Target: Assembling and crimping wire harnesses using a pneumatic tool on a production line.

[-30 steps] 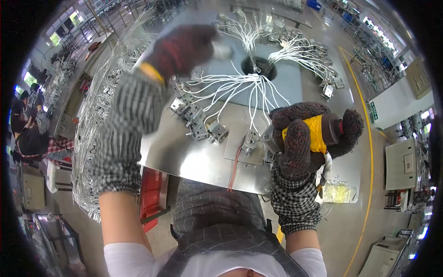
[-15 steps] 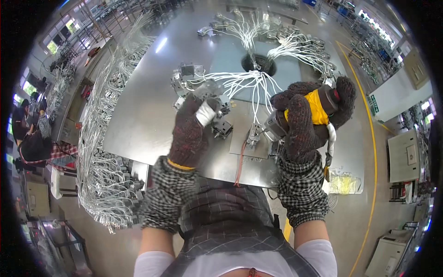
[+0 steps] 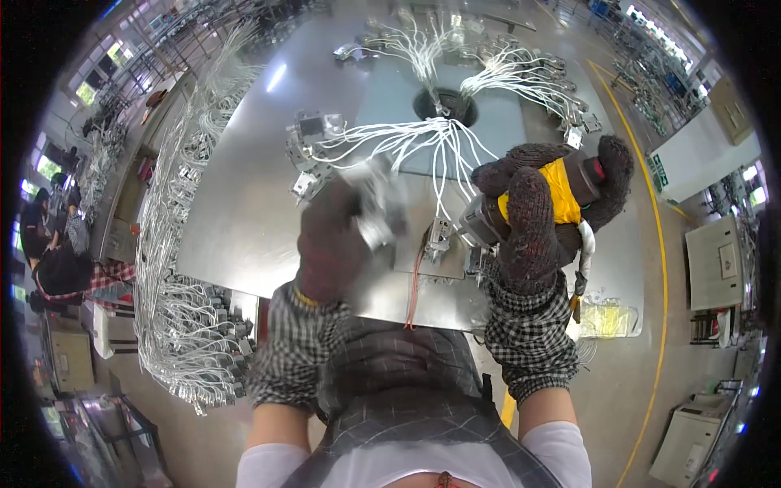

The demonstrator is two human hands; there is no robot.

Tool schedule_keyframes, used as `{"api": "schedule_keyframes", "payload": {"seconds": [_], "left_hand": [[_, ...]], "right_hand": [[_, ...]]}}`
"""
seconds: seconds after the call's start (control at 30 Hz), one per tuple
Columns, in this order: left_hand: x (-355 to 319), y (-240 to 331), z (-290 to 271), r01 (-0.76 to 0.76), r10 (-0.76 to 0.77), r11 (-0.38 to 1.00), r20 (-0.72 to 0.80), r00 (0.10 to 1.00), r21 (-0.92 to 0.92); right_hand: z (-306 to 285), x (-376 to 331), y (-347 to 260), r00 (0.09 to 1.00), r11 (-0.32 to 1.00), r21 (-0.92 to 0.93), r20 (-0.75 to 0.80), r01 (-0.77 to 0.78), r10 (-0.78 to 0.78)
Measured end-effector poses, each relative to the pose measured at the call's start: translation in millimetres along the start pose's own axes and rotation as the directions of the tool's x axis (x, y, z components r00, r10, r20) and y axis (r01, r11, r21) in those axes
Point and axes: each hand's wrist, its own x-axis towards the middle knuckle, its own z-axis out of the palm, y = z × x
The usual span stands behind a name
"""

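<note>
My right hand (image 3: 537, 211), in a dark knitted glove, is wrapped round an electric screwdriver (image 3: 565, 190) with a dark body and a yellow band. Its front end points down-left toward a small metal connector box (image 3: 438, 239) on the table's near side. My left hand (image 3: 329, 244), gloved too, is smeared by motion over the left-middle of the table. Blurred metal pieces show beside its fingers; whether it holds one I cannot make out. White cables (image 3: 435, 134) fan out from a dark round opening (image 3: 423, 104) in the table, ending in metal boxes (image 3: 317, 130).
The metal table (image 3: 236, 220) carries more bundles of white cables (image 3: 521, 81) at the far side. A thick mass of cables with connectors (image 3: 187, 325) hangs along the left. A red wire (image 3: 415, 289) crosses the near edge. People (image 3: 61, 236) work at far left.
My left hand has shifted slightly and blurred, with metal pieces beside its fingers smeared too. The table and cables sit slightly further left in view. My right hand keeps its grip on the electric screwdriver.
</note>
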Motion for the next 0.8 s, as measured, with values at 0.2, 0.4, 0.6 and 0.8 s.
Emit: {"api": "schedule_keyframes", "payload": {"seconds": [0.2,0.4,0.6,0.8], "left_hand": [[0.8,15.1,31.0,-0.286,0.186,0.937,0.406,0.895,0.201],[6.8,6.0,12.0,0.025,-0.01,0.999,0.396,0.918,-0.035],[10.7,11.8,13.6,0.134,-0.249,0.961,0.549,0.798,0.241],[14.6,18.1,18.7,0.184,-0.309,0.946,0.57,0.762,0.268]], "right_hand": [[-13.5,19.4,-24.9,0.988,0.989,-0.084,-0.086,0.123,-0.131],[-17.2,21.5,-23.3,0.979,0.981,-0.061,-0.078,0.183,-0.187],[-6.2,-3.0,-11.7,0.996,0.997,0.051,-0.08,0.049,-0.045],[7.9,-6.0,-13.3,0.999,0.997,0.063,0.002,0.054,-0.054]]}}
